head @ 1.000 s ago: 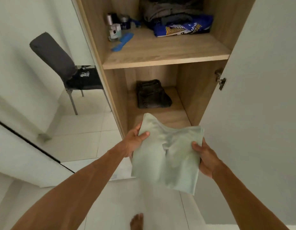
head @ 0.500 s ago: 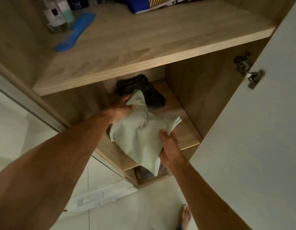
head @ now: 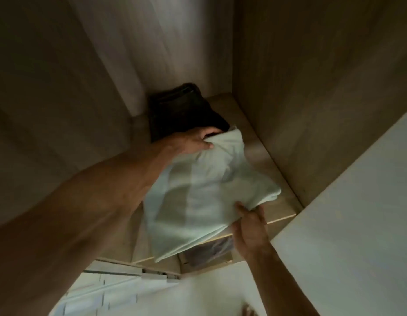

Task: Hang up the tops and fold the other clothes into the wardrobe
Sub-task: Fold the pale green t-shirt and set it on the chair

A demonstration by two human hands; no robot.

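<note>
A folded pale green garment [head: 202,195] lies partly on the lower wooden shelf [head: 261,156] of the wardrobe, its near edge hanging over the shelf front. My left hand [head: 193,141] grips its far corner, close to a folded black garment [head: 182,112] at the back of the shelf. My right hand [head: 250,226] pinches the near right corner at the shelf's front edge.
The wardrobe's side wall [head: 312,87] stands close on the right, the back panel [head: 152,42] behind. The white door [head: 357,224] is open at the right. A dark item [head: 209,249] sits on the shelf below. White floor tiles [head: 129,297] show underneath.
My head and both hands have moved deeper into the lower compartment. The green garment has gone from held in the air to lying on the shelf next to the black garment.
</note>
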